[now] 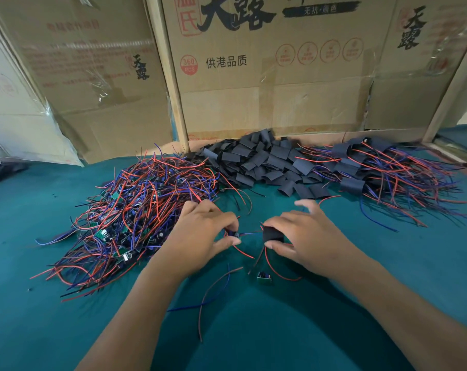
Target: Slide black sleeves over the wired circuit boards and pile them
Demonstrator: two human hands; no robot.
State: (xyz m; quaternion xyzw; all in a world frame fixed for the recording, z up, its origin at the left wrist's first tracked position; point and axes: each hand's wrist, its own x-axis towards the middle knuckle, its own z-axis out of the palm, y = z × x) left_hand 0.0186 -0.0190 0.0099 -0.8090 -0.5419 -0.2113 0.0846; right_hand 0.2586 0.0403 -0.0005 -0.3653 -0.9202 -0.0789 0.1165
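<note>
My left hand (pixel 204 234) pinches a small wired circuit board (pixel 235 235) between thumb and fingers above the green table. My right hand (pixel 304 238) pinches a black sleeve (pixel 272 234) just right of it; the board's red and blue wires reach toward the sleeve's mouth. A big tangle of bare wired boards (pixel 136 218) lies at the left. Loose black sleeves (pixel 264 163) are heaped at the back centre. Sleeved boards with trailing wires (pixel 382 170) are piled at the right.
One more wired board (pixel 264 277) lies on the green table (pixel 387 263) just below my hands, its wires (pixel 213 293) trailing toward me. Cardboard boxes (pixel 267 76) wall off the table's back edge.
</note>
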